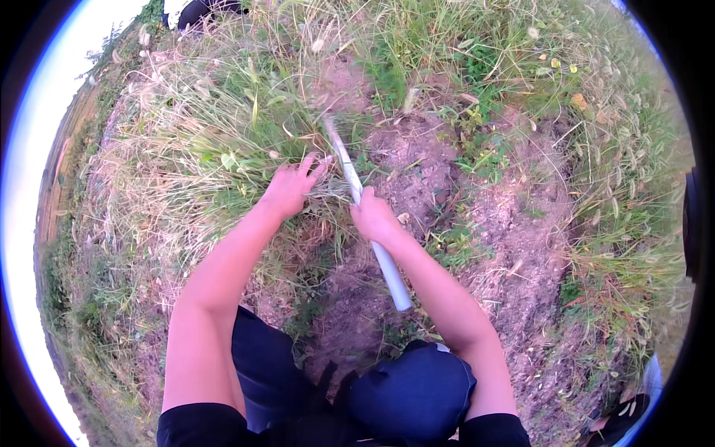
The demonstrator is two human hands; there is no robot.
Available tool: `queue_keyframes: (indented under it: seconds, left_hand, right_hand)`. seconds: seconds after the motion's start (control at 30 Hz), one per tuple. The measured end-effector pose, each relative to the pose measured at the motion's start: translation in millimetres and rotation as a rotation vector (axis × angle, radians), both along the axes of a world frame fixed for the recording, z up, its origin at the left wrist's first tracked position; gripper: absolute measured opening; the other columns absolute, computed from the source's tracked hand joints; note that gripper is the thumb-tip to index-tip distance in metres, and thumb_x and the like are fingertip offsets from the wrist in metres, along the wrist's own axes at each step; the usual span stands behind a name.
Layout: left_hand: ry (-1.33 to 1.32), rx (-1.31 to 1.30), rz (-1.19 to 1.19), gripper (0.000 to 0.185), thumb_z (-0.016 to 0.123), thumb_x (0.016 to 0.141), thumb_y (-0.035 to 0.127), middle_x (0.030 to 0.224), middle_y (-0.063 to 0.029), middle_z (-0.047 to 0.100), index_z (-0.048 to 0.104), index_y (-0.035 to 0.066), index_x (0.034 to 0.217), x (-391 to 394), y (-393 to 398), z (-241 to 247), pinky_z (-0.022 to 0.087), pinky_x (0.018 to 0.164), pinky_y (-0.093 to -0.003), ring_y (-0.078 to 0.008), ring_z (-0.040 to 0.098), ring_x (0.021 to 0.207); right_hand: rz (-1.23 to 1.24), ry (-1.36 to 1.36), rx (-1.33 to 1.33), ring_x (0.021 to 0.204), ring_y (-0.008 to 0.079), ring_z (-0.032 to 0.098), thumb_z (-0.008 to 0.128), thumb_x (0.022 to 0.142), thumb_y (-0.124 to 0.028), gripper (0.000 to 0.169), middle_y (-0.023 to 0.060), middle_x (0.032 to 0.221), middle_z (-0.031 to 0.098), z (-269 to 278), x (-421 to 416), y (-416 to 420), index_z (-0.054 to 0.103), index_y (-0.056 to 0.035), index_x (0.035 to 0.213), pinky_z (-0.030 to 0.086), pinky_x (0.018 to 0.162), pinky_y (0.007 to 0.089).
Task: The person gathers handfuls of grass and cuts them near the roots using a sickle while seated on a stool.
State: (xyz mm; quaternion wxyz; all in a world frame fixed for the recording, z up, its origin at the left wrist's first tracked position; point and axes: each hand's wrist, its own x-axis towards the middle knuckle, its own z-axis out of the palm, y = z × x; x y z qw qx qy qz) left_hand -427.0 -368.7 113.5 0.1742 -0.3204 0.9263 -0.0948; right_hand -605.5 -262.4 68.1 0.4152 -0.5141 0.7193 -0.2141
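My right hand (375,217) is closed around the pale, smooth handle of a long-handled tool (394,279). The handle slants from between my knees up and to the left; its far end is blurred among the grass, so the tool's head cannot be made out. My left hand (291,187) is just left of the handle, fingers spread over a clump of long grass (240,151) with seed heads. It does not touch the handle, and no grip on the stems shows. Bare reddish soil (416,151) lies to the right of the handle.
Green weeds (486,151) grow among the soil on the right, with taller grass (620,167) beyond. Dark clothing of what may be another person (204,12) shows at the top left. Part of a dark object (691,223) stands at the right rim. My bent knees are below my hands.
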Motion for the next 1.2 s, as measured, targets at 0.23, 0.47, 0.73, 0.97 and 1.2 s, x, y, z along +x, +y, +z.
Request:
queue_keyframes:
  seconds: [0.23, 0.47, 0.73, 0.97, 1.2]
  left_hand:
    - [0.062, 0.01, 0.051, 0.1, 0.068, 0.069, 0.008, 0.157, -0.007, 0.017, 0.014, 0.022, 0.152, 9, -60, -28, 0.047, 0.091, -0.0452, -0.0282, 0.062, 0.103]
    - [-0.005, 0.185, 0.449, 0.101, 0.071, 0.068, 0.019, 0.144, -0.0196, 0.037, 0.014, 0.012, 0.151, 5, -85, -78, 0.048, 0.093, -0.045, -0.0333, 0.057, 0.114]
    - [-0.034, 0.307, 0.468, 0.095, 0.079, 0.064, 0.035, 0.136, -0.0192, 0.045, 0.032, 0.006, 0.142, 21, -104, -103, 0.048, 0.096, -0.0428, -0.0328, 0.054, 0.118]
    - [-0.091, 0.3, 0.424, 0.07, 0.074, 0.07, 0.03, 0.135, -0.0168, 0.048, 0.049, 0.007, 0.131, 9, -90, -89, 0.048, 0.095, -0.0416, -0.0292, 0.055, 0.117]
    - [-0.104, 0.189, 0.391, 0.052, 0.067, 0.073, 0.024, 0.124, -0.0142, 0.055, 0.056, 0.01, 0.123, -38, -69, -70, 0.05, 0.088, -0.042, -0.0278, 0.061, 0.109]
  right_hand:
    - [0.167, 0.084, -0.026, 0.076, 0.0475, 0.063, 0.054, 0.09, -0.019, 0.031, 0.0308, 0.081, 0.063, 23, -16, 78, 0.038, 0.0036, 0.103, 0.05, 0.07, 0.0543]
    - [-0.16, 0.172, -0.164, 0.075, 0.0484, 0.063, 0.054, 0.092, -0.021, 0.032, 0.0309, 0.077, 0.062, 9, -65, 34, 0.037, 0.0027, 0.105, 0.051, 0.066, 0.0541]
    - [-0.388, 0.409, 0.087, 0.072, 0.0496, 0.062, 0.054, 0.094, -0.024, 0.034, 0.0307, 0.076, 0.062, -56, -107, 207, 0.036, -0.0011, 0.112, 0.05, 0.059, 0.0525]
    - [-0.52, 0.264, -0.107, 0.069, 0.0434, 0.064, 0.053, 0.094, -0.022, 0.033, 0.0265, 0.073, 0.062, 4, -115, 217, 0.039, 0.0009, 0.113, 0.05, 0.056, 0.0482]
    - [-0.18, 0.278, -0.098, 0.074, 0.0488, 0.062, 0.054, 0.093, -0.022, 0.03, 0.0305, 0.076, 0.062, -15, -60, 82, 0.037, 0.0011, 0.102, 0.051, 0.065, 0.054]
